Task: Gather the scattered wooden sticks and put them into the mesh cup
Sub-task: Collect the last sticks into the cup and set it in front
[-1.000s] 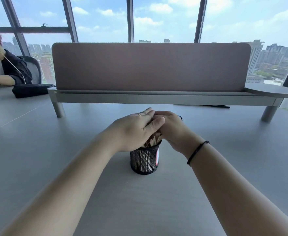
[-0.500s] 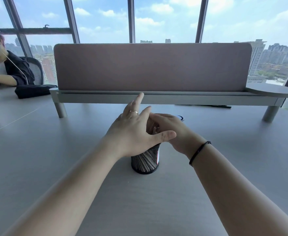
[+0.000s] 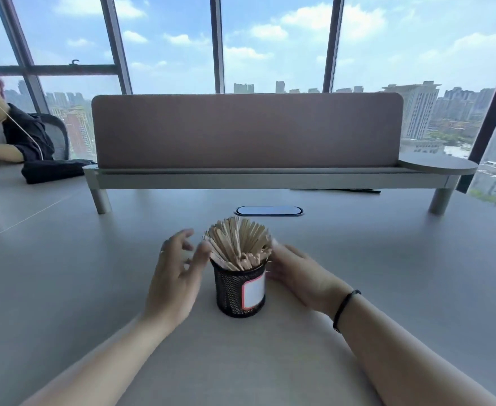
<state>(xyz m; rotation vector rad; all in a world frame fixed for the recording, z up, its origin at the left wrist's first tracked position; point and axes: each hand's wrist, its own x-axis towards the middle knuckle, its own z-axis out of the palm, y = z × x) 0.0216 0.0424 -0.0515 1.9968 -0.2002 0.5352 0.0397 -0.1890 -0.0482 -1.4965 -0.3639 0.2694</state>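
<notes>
A black mesh cup (image 3: pixel 235 291) with a white, red-edged label stands upright on the grey table (image 3: pixel 94 273). Several wooden sticks (image 3: pixel 238 244) fan out of its top. My left hand (image 3: pixel 176 273) hovers just left of the cup, fingers spread and relaxed, its thumb close to the sticks; it holds nothing. My right hand (image 3: pixel 296 271) lies just right of the cup with relaxed fingers near the rim, empty. A black band sits on my right wrist.
A pink desk divider on a raised grey shelf (image 3: pixel 246 177) crosses the table behind the cup. An oval cable port (image 3: pixel 268 210) lies between shelf and cup. A seated person (image 3: pixel 3 133) and a black bag (image 3: pixel 52 169) are at far left.
Both hands were clasped over the top of the cup and covered the sticks. They have come apart and dropped to either side, so the sticks now show.
</notes>
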